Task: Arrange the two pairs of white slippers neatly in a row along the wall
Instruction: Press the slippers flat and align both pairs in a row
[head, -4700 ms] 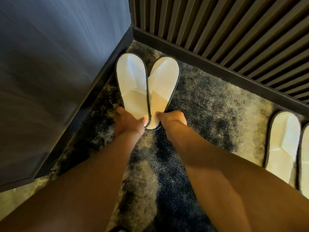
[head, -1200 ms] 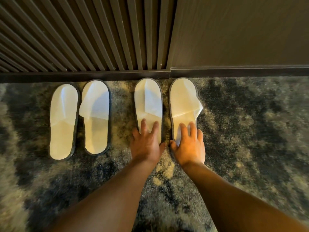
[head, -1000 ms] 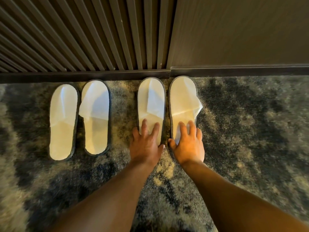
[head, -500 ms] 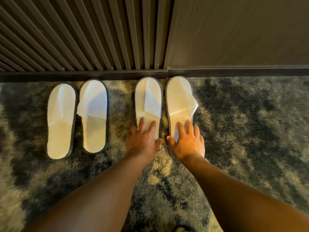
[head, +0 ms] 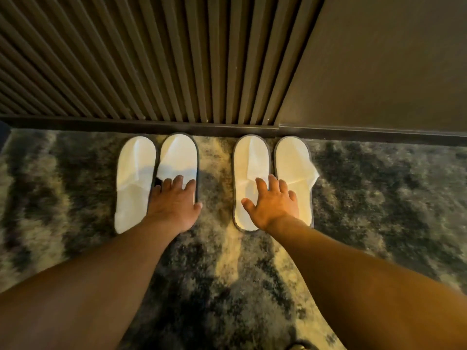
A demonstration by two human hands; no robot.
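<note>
Left hand flat, fingers spread, on left pair — right hand likewise on right pair (toes at baseboard).

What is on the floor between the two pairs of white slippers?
Nothing but bare mottled grey carpet, seen in the head view. The left pair of white slippers and the right pair of white slippers sit apart.

four white slippers toes to wall
</note>
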